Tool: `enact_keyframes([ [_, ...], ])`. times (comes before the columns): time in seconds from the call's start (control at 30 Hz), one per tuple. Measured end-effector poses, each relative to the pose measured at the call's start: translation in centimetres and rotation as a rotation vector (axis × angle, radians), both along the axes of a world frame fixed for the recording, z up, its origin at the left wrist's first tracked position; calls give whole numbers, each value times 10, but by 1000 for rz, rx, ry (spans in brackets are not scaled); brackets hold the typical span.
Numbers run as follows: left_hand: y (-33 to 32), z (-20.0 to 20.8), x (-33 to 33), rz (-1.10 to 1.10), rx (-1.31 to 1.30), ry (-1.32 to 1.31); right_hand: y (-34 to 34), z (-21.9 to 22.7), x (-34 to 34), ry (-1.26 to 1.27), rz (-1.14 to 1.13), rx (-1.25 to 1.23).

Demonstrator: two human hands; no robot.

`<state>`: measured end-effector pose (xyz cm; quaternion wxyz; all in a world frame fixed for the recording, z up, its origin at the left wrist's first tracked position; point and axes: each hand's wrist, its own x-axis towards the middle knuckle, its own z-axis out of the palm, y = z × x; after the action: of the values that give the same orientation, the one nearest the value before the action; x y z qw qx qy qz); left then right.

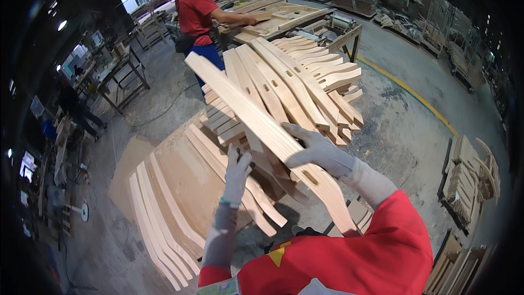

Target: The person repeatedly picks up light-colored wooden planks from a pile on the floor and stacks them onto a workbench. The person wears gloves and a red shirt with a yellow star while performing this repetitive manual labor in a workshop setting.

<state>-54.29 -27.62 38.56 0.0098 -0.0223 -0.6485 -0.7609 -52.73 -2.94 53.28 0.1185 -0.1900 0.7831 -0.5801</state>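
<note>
Nearest is our red shirt; past our hands, curved wooden pieces lie piled. Our right hand grips the long wooden piece slanting between; our left hand, fingers loosely spread, is just left of it.

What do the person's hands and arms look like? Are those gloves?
Yes! The left hand and right hand wear pale grey gloves, the left one with a greenish cuff edge. Pale coverings go up the forearms to bright red sleeves.
</note>
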Motion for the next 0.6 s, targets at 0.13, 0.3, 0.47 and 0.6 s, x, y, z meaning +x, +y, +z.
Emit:
enact_keyframes([
  [0.13, 13, 16, -59, -69, 413, -233, 70, 1, 21, -42, -164, -96],
  [0.3, 33, -12, -84, -120, -248, 351, 154, -8, 46, -114, -505, -243],
  [0.47, 49, -19, -91, -105, 276, -55, 195, -43, 57, -168, -652, -271],
  [0.6, 67, -11, -75, -49, -581, 629, 191, -35, 61, -303, -704, -340],
])
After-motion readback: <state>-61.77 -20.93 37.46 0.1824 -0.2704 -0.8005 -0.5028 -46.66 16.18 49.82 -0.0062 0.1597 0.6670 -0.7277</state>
